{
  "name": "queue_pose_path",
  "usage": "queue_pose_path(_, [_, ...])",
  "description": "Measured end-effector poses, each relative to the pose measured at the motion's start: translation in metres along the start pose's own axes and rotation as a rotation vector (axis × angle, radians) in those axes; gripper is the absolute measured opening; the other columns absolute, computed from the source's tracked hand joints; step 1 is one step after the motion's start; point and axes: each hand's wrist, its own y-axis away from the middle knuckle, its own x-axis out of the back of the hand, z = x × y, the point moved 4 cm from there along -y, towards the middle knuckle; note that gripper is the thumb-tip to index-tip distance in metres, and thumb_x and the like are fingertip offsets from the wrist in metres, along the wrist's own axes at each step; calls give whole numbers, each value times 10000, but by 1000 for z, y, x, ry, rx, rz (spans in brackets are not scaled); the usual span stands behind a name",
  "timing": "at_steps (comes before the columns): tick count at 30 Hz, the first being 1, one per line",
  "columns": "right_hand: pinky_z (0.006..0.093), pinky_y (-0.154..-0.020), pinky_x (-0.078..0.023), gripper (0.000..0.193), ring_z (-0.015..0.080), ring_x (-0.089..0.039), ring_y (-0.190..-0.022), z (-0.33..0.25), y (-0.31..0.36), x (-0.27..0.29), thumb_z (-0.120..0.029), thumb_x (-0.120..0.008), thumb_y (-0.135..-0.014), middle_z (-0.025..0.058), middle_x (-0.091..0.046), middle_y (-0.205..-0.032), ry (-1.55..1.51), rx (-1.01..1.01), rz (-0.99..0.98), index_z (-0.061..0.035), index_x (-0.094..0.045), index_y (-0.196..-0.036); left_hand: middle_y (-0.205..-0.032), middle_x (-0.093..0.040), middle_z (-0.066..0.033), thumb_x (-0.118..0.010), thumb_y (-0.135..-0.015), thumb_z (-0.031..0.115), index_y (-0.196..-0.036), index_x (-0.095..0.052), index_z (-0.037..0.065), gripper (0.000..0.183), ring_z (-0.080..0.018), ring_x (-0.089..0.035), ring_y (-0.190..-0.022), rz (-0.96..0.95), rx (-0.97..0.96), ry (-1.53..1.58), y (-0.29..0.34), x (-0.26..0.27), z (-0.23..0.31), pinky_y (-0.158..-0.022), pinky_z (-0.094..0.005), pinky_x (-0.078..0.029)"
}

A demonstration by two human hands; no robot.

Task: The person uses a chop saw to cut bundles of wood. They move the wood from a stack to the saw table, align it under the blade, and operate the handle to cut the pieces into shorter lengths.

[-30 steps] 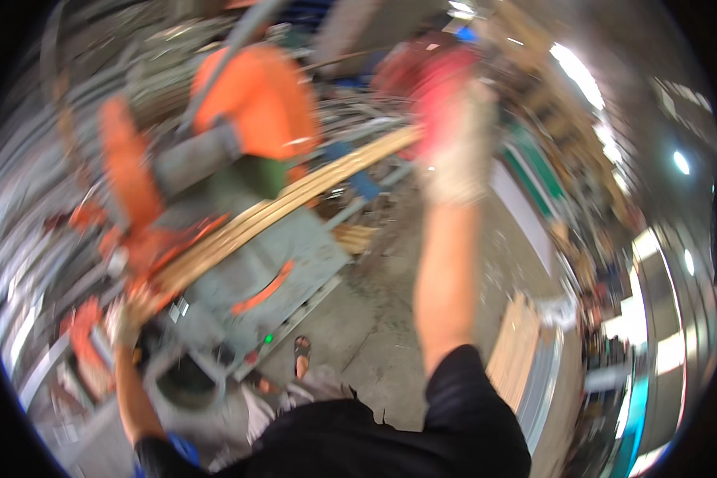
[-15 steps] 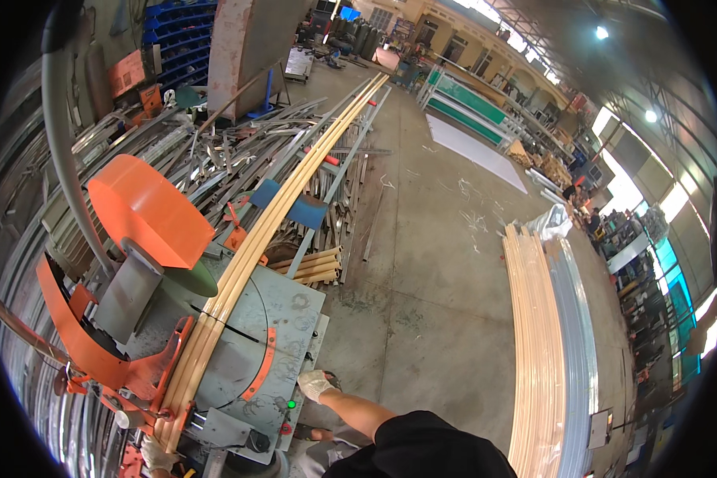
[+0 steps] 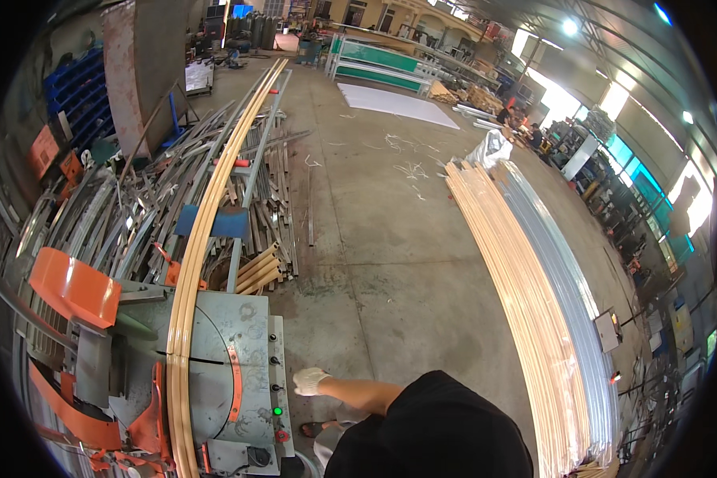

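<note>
My right hand (image 3: 311, 381), in a pale work glove, is beside the control panel (image 3: 276, 350) of an orange and grey cut-off saw. Its fingers look curled in, and nothing shows in them. My left hand is out of view. Several long, glossy cream tubes (image 3: 185, 319) lie side by side across the saw's round grey table (image 3: 215, 382). They run far forward over a blue-grey roller stand (image 3: 252, 171). The saw's orange blade guard (image 3: 76, 287) stands to the left of the tubes. A green light (image 3: 278, 412) glows on the panel above a red knob (image 3: 282, 436).
Metal offcuts (image 3: 127, 227) are heaped at the left, with short cream tube pieces (image 3: 259, 269) by the stand. Bundles of cream tubes (image 3: 526, 319) and wrapped grey profiles (image 3: 554, 247) lie on the concrete floor (image 3: 390, 295) at right. People (image 3: 534, 135) sit farther back.
The view has swung to the right, so the saw and tubes sit farther left. My left hand, seen earlier at the near tube ends, has left the picture. My right hand stays near the panel.
</note>
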Motion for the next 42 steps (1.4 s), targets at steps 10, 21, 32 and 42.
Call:
queue_pose_path(10, [486, -709, -575, 368, 322, -763, -753, 211, 46, 38, -366, -613, -869, 176, -770, -848, 199, -247, -225, -51, -800, -898, -1044, -686, -228, -803, -714, 226, -1326, -567, 40, 682, -432, -660, -983, 105, 150, 95, 157, 57, 4, -841, -526, -529])
queue_pose_path(21, [369, -467, -577, 206, 219, -709, -585, 227, -12, 6, -216, -683, -911, 143, -738, -803, -273, -249, -429, -13, -678, -945, -953, -722, -231, -863, -636, 191, -1172, -632, 51, 600, -438, -706, -905, 140, 1109, 301, 602, -10, 267, -813, -498, -567])
queue_pose_path(32, [352, -445, -559, 223, 217, -692, -577, 238, -71, 59, -217, -712, -938, 125, -726, -817, -98, -108, -582, -26, -662, -1040, -648, -600, -142, -766, -781, 372, -826, -642, 69, 330, -293, -617, -510, -152, 1807, 1598, 519, -170, 321, -505, -456, -545])
queue_pose_path(42, [352, -457, -588, 210, 228, -718, -616, 235, -87, 107, -191, -684, -963, 136, -736, -861, -131, -2, -557, -15, -657, -1073, -647, -640, -160, -765, -763, 265, -1101, -635, 86, 404, -294, -633, -499, -285, 1520, 1714, 386, -148, 306, -486, -437, -522])
